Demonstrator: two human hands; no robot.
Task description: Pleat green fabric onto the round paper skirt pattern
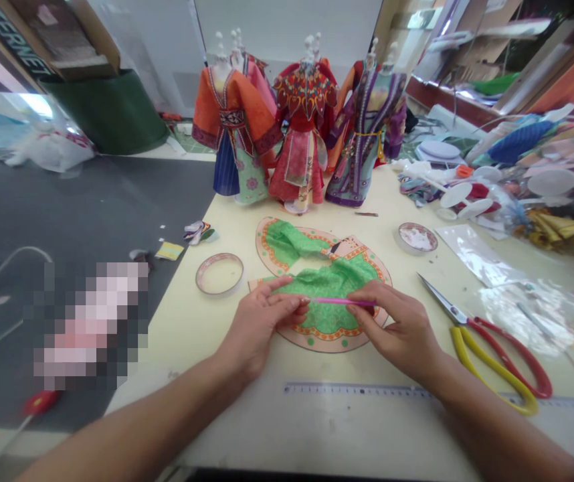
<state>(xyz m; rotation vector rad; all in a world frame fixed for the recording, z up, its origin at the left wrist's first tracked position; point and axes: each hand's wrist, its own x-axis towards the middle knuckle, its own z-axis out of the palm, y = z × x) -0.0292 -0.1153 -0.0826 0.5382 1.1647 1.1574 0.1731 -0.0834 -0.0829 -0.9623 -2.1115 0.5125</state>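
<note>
"Left of centre, what's the left hand doing?"
"Pinching one end of the pink stick, held crosswise over the green fabric."
"And rightward?"
"The right hand clasps it near its other end."

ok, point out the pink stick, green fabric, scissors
Pink stick point(331, 301): head view, bare mid-shaft.
Green fabric point(328, 318): head view, section just below the stick.
Scissors point(459, 316): head view, at the pivot.
</note>
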